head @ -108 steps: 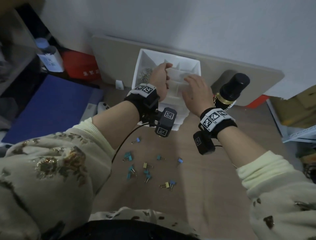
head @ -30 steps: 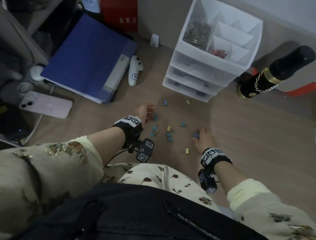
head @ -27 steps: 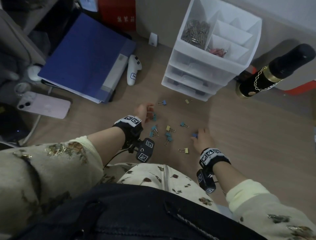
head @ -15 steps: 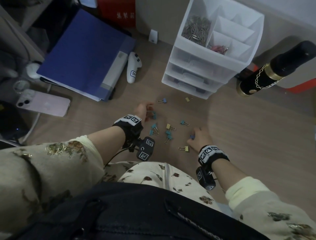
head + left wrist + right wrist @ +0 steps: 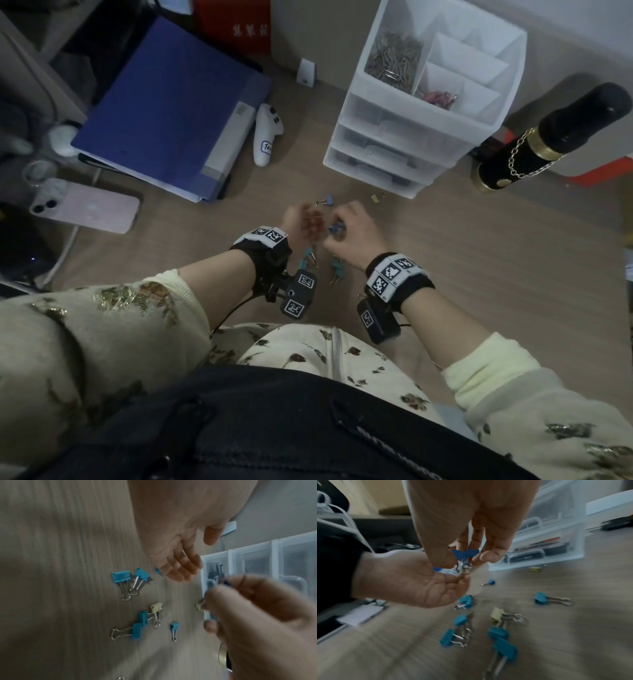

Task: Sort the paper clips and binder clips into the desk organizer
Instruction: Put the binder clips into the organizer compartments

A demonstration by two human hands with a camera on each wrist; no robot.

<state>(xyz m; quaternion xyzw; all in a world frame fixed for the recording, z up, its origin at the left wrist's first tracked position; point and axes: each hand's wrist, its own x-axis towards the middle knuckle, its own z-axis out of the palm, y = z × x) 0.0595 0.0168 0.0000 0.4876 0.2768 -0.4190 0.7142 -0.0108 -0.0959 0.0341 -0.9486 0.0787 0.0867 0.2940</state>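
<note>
A: What is seen at the left?

B: Nothing of the task: a blue binder (image 5: 164,106), a pink phone (image 5: 89,207) and a white controller (image 5: 267,137) are laid on the table (image 5: 479,274). Next, the left hand (image 5: 303,221) is held palm up above the table, its fingers (image 5: 180,566) relaxed and only loosely curled, like a cup. Whether anything already lies in the palm cannot be told.

A: And the right hand?

B: The right hand (image 5: 352,229) is brought just over that palm, and a dark blue binder clip (image 5: 464,554) is pinched between its thumb and fingertips. A handover into the left palm is judged to be under way.

A: How much has been done?

B: Part only, by the look of it. The silver paper clips (image 5: 394,56) are already heaped in the back left compartment of the white desk organizer (image 5: 428,120), and a few pink clips (image 5: 438,97) are lodged in a front compartment beside it. The remaining top compartments appear empty. The drawers below are filled with dark items that cannot be made out.

A: What is left?

B: The scattered binder clips (image 5: 130,580), mostly teal, are left on the table below the hands, a yellow one (image 5: 157,607) among them. Another yellow clip (image 5: 375,197) and a blue one (image 5: 325,201) are left near the organizer's foot.
</note>
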